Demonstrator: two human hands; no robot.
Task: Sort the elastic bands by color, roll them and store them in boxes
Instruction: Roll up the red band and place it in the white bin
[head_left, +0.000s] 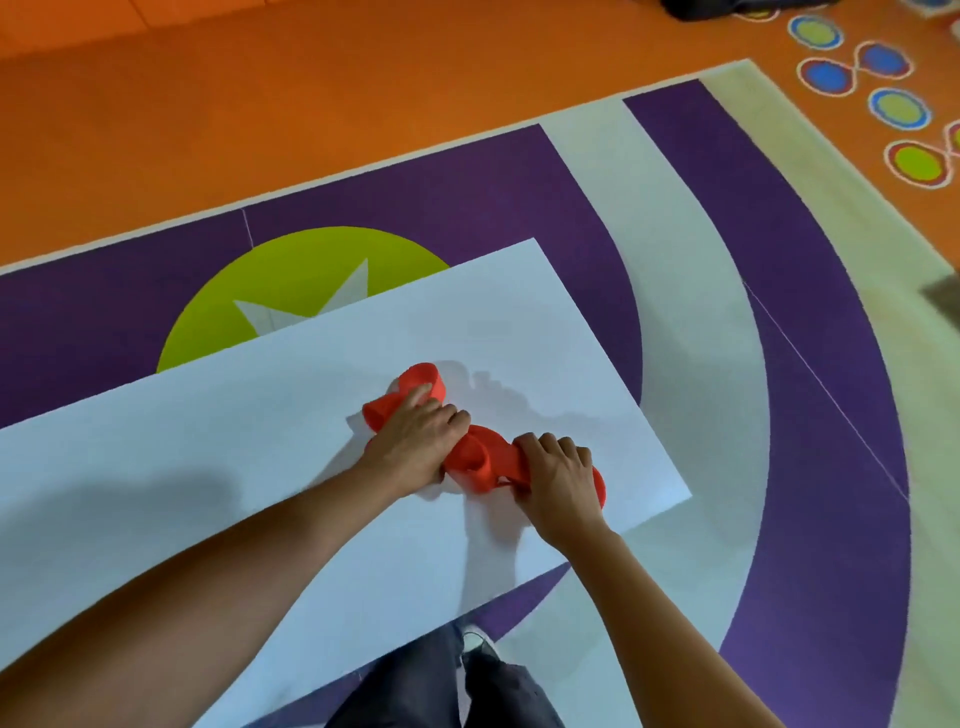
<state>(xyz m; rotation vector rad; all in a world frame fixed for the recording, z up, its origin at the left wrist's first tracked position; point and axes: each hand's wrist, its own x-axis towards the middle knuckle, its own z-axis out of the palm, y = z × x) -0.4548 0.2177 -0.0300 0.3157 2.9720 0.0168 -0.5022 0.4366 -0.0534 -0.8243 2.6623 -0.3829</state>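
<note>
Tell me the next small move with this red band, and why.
Probably pull it out straight and flat. The red band lies bunched and looped on the white table, with the left hand and the right hand each gripping part of it; it looks too tangled to roll.

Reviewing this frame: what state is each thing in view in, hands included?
red elastic band: unrolled, bunched in twisted loops, on the table, held by both hands.
left hand: fingers curled, grips the band's left part.
right hand: fingers curled, grips the band's right part.
white table: flat, bears the band.
</note>
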